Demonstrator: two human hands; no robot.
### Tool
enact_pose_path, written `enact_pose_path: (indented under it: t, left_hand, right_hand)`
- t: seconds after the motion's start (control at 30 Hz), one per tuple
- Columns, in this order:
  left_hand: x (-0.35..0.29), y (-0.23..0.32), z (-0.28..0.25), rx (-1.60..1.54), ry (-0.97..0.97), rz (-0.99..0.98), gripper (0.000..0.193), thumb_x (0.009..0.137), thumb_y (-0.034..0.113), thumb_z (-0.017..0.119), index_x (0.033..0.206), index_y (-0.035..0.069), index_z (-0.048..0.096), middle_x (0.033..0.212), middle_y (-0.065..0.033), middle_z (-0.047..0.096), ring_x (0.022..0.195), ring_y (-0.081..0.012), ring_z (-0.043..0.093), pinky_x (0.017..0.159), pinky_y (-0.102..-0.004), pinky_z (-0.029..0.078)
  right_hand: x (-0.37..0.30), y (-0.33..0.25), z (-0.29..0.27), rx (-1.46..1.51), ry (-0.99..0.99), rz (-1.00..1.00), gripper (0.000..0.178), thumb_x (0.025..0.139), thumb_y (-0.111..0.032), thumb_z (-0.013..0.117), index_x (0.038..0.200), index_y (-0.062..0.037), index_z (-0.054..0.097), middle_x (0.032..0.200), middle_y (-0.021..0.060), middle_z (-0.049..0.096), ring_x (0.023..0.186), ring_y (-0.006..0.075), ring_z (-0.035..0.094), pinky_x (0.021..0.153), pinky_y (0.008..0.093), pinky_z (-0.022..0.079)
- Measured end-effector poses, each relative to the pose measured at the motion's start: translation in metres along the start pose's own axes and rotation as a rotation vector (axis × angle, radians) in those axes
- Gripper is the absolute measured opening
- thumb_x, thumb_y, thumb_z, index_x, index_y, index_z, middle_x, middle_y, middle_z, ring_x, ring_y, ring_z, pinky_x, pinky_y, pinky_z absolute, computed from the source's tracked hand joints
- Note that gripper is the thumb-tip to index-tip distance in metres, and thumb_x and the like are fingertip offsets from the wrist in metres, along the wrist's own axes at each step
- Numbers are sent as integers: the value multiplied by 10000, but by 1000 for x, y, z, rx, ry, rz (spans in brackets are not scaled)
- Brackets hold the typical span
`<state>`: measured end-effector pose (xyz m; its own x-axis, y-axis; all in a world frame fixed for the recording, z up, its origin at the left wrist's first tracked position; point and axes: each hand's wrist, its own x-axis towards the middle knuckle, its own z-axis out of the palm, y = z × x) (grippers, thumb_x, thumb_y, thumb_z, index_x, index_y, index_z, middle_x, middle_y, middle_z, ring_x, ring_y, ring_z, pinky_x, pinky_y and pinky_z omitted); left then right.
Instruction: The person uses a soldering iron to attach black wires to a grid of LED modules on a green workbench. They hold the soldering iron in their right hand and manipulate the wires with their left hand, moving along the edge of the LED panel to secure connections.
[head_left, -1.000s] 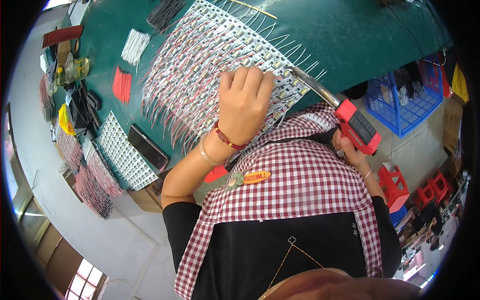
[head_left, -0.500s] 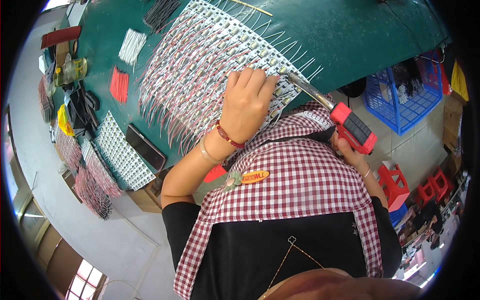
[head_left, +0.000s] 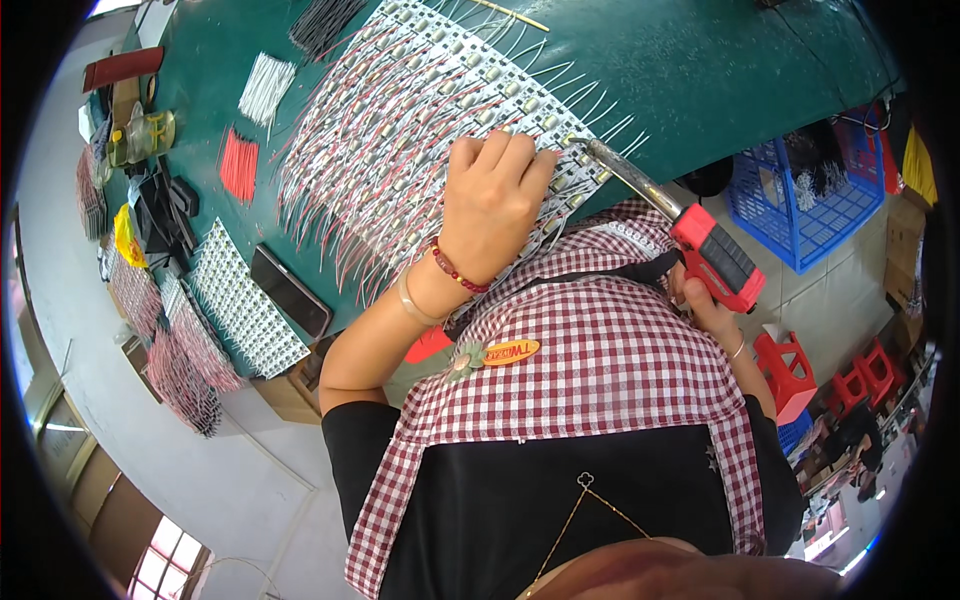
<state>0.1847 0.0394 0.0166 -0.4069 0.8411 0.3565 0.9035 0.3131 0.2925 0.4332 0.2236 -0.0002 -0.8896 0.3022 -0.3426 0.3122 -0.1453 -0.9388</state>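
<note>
My left hand [head_left: 495, 205] rests over a large sheet of small circuit boards [head_left: 405, 130] on the green table. Its fingers are bent and drawn together; what the fingertips hold is hidden beneath them. Rows of small metal parts with red and white wires cover the sheet. In my right hand [head_left: 705, 305] is a red and black soldering gun [head_left: 718, 258], gripped below its body. Its metal barrel points up and left, with the tip at the sheet's right edge, just right of my left fingers.
Bundles of white [head_left: 267, 85], red [head_left: 239, 166] and black wires [head_left: 322, 28] lie left on the table [head_left: 720, 80]. Nearer are a phone [head_left: 290, 291] and another board sheet [head_left: 245, 300]. A blue crate [head_left: 800, 200] and red stool [head_left: 785, 375] stand at the right.
The soldering gun and my right hand have shifted slightly to the right, and the gun's tip is a little farther from my left fingers. My left hand has moved slightly left.
</note>
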Motion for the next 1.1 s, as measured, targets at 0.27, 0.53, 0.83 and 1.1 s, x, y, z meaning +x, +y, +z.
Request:
enact_pose_path:
  t: [0.27,0.53,0.83,1.1]
  left_hand:
    - [3,3,-3,39,-19,-14,200,722,57,597,906,100,664,773,-9,512,762,-177,521,709,-331,361]
    - [0,13,-8,-40,59,41,235,697,29,626,920,89,670,770,-12,491,751,-187,504,719,-337,357]
    - [-8,15,2,-45,-51,25,217,746,90,591,946,31,650,819,-52,501,812,-214,504,724,-355,371]
    - [-7,17,3,-22,-51,25,207,753,87,588,941,27,651,827,-51,504,806,-207,503,717,-348,368]
  right_hand:
    - [-2,-2,5,59,10,-14,210,868,-227,662,853,-23,614,745,22,594,679,116,560,629,274,453]
    - [-14,4,1,143,4,54,225,863,-239,666,889,-26,598,767,15,574,706,106,541,660,265,443]
    - [-26,24,-7,1,43,85,250,803,-257,710,832,-25,625,784,28,594,710,130,570,635,276,450]
    - [-23,17,-4,-109,63,89,244,764,-244,716,818,-23,629,774,53,604,682,161,583,626,287,458]
